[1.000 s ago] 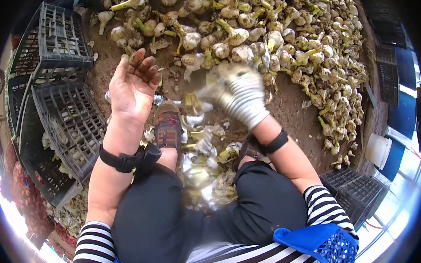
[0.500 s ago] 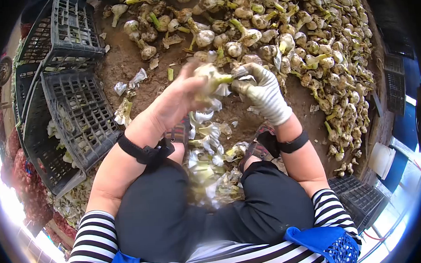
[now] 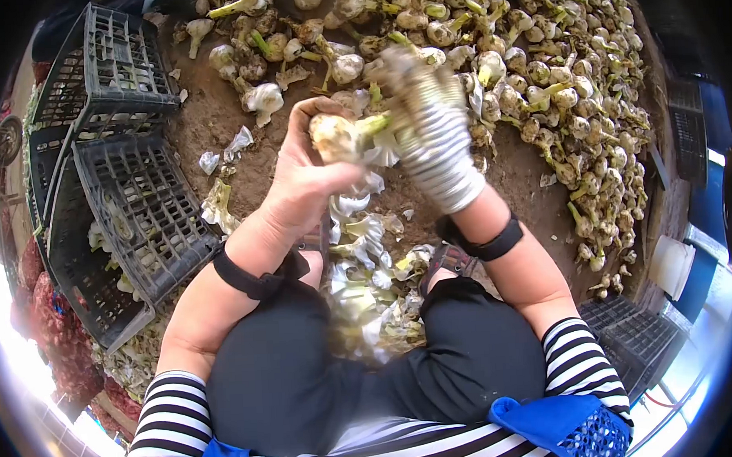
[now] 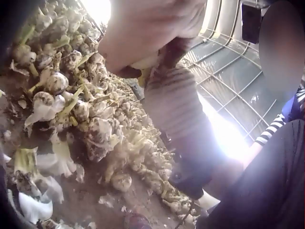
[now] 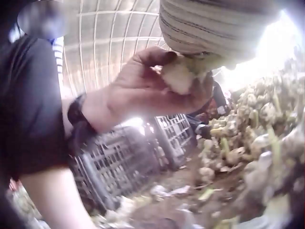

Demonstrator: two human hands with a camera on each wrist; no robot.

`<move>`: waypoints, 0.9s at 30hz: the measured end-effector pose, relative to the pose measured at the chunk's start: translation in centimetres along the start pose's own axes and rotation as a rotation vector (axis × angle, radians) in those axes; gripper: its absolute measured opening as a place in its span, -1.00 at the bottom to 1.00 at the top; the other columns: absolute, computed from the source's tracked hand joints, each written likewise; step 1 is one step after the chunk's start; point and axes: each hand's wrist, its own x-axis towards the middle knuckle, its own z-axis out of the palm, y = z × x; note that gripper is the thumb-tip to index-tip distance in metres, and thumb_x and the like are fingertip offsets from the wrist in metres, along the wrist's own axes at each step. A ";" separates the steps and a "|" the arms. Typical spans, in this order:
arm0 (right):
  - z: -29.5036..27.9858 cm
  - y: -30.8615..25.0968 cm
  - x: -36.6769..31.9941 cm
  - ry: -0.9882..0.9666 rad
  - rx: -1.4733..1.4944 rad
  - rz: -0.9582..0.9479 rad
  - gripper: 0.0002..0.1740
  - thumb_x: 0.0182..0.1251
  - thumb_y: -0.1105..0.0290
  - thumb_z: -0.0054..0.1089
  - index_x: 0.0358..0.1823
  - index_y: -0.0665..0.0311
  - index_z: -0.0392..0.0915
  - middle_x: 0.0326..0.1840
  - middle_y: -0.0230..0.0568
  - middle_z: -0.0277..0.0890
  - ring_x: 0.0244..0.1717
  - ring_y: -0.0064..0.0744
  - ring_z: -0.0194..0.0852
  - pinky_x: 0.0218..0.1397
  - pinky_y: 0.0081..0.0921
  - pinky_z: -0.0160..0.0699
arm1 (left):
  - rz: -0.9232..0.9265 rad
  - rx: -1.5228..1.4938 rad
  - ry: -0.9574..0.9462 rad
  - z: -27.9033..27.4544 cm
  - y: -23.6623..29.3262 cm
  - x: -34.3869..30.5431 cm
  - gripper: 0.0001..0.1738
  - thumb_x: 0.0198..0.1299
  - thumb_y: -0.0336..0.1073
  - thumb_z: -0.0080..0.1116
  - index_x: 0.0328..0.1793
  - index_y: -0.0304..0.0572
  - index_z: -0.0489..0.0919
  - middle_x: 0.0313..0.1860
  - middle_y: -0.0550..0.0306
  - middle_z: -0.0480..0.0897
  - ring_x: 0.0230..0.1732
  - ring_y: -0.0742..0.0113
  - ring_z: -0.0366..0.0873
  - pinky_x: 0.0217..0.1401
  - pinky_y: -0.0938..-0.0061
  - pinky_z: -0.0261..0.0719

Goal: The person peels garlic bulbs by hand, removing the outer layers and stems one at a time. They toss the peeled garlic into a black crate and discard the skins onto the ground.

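Observation:
A garlic bulb (image 3: 333, 138) with a short green stem is in my bare left hand (image 3: 310, 165), the thumb and fingers curled round it. The stem points right, toward my right hand (image 3: 435, 127), which wears a striped white glove and is blurred at its fingers. In the right wrist view the glove (image 5: 214, 28) overlaps the stem end of the pale bulb (image 5: 178, 76). The left wrist view shows both hands close together, the bulb mostly hidden. I cannot tell whether the gloved fingers grip the stem. A peeled white bulb (image 3: 262, 101) lies on the ground beyond my left hand.
A large heap of unpeeled garlic (image 3: 556, 89) spreads ahead and to the right. Stripped skins (image 3: 368, 269) litter the ground between my feet. Black plastic crates (image 3: 140, 206) stand at the left, another crate (image 3: 632, 331) at the right. A white container (image 3: 672, 266) is near it.
My left hand was empty with its palm up, then came over to the garlic bulb and now holds it. The gloved hand pinched the stem half a second ago; now it is blurred, fingers farther forward.

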 end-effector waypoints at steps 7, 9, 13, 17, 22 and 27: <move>-2.4 -2.5 0.5 -0.092 -0.032 -0.252 -0.45 -0.12 0.35 0.19 0.05 0.10 0.45 -0.36 -0.30 0.48 -0.24 -0.25 0.41 -0.12 -0.32 0.34 | -0.125 0.009 0.068 0.3 0.3 0.5 -0.27 -0.23 -0.68 0.18 0.13 -0.12 0.18 -0.10 0.03 0.47 -0.14 0.26 0.54 -0.14 0.41 0.61; -2.1 -2.1 0.1 -0.180 -0.051 -0.225 -0.46 -0.10 0.33 0.17 0.06 0.10 0.45 -0.37 -0.29 0.46 -0.26 -0.24 0.41 -0.14 -0.31 0.33 | -0.163 0.092 0.080 0.0 -0.4 0.6 -0.24 -0.26 -0.63 0.18 0.17 -0.17 0.16 -0.11 0.07 0.44 -0.17 0.34 0.49 -0.13 0.47 0.54; -1.7 -2.2 -0.1 -0.273 -0.111 -0.200 -0.49 -0.05 0.33 0.12 0.05 0.12 0.44 -0.40 -0.24 0.45 -0.31 -0.20 0.40 -0.20 -0.28 0.33 | -0.107 0.270 0.086 -0.3 -0.8 0.7 -0.22 -0.31 -0.55 0.21 0.17 -0.25 0.17 -0.15 0.07 0.45 -0.22 0.37 0.48 -0.12 0.51 0.51; -1.5 -1.9 -0.2 -0.297 -0.154 -0.200 -0.52 -0.03 0.35 0.10 0.04 0.13 0.44 -0.42 -0.23 0.44 -0.31 -0.19 0.41 -0.21 -0.29 0.33 | -0.127 0.489 0.120 -0.2 0.1 1.0 -0.26 -0.25 -0.46 0.29 0.14 -0.26 0.22 -0.17 0.01 0.50 -0.29 0.30 0.53 -0.11 0.45 0.53; -0.9 -1.0 0.1 -0.215 -0.248 -0.272 -0.47 -0.08 0.39 0.15 0.06 0.14 0.43 -0.39 -0.25 0.43 -0.34 -0.18 0.39 -0.23 -0.27 0.33 | -0.786 -0.379 0.008 -2.7 0.3 1.6 -0.38 0.11 0.04 0.12 0.15 -0.25 0.33 -0.09 -0.02 0.52 -0.19 0.20 0.58 -0.20 0.26 0.63; -0.2 -0.8 -0.2 -0.077 1.323 0.932 -0.19 0.13 0.18 0.26 0.35 0.11 0.00 0.04 -0.20 0.36 -0.11 -0.33 0.41 -0.01 -0.54 0.45 | -0.184 0.068 0.134 -1.2 -0.8 1.5 -0.27 0.05 -0.07 0.26 0.24 -0.20 0.16 0.03 -0.04 0.43 -0.09 0.18 0.53 0.02 0.34 0.53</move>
